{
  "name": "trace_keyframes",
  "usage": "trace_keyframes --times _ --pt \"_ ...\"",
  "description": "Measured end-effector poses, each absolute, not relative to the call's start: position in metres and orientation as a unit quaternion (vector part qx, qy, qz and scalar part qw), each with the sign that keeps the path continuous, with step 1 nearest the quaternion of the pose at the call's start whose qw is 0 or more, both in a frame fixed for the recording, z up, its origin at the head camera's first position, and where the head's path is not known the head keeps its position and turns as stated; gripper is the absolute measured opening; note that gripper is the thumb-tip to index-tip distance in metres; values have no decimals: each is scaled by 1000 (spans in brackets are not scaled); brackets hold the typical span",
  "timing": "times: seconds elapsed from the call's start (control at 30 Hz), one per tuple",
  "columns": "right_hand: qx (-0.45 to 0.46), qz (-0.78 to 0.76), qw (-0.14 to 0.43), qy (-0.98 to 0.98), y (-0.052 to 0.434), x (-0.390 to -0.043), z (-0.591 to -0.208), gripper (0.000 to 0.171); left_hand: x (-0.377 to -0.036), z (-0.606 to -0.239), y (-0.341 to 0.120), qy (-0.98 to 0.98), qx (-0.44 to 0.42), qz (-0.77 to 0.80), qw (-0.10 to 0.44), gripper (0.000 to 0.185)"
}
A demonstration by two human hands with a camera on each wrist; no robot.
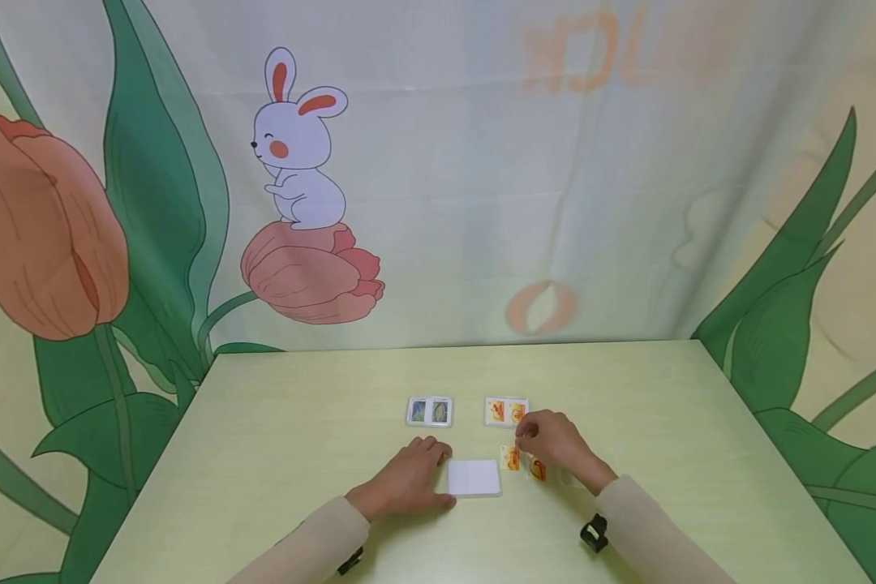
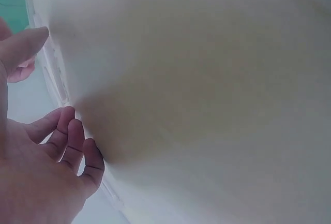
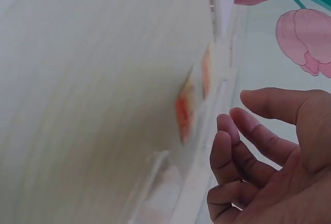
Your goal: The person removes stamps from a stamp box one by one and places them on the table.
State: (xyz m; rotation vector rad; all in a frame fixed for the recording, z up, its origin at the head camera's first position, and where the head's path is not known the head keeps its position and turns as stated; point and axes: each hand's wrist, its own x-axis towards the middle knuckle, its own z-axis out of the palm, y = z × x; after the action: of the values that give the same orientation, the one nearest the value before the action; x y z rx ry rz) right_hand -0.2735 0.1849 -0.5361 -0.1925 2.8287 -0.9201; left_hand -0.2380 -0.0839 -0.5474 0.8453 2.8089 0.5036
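**Both hands down by the cards, lower middle of the table**

My left hand [image 1: 407,485] lies flat on the pale green table [image 1: 277,438], fingers relaxed, its side touching the left edge of the blank white card [image 1: 474,477]. My right hand [image 1: 555,444] sits just right of that, fingers loosely curled over the orange picture card [image 1: 520,462], touching it but not gripping anything as far as I can see. Farther up the frame sit 2 more cards: a blue-green one [image 1: 430,411] and another orange one [image 1: 504,411], side by side.

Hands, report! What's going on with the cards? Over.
Left hand open, touching blank card. Right hand open over orange card. Nothing in the way.
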Motion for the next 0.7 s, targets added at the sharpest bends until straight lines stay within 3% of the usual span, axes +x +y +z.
trace_keyframes --times 0.7 --pt "-132 -312 15 941 214 -243 -507 13 -233 -509 -63 933 276 222 55 63"
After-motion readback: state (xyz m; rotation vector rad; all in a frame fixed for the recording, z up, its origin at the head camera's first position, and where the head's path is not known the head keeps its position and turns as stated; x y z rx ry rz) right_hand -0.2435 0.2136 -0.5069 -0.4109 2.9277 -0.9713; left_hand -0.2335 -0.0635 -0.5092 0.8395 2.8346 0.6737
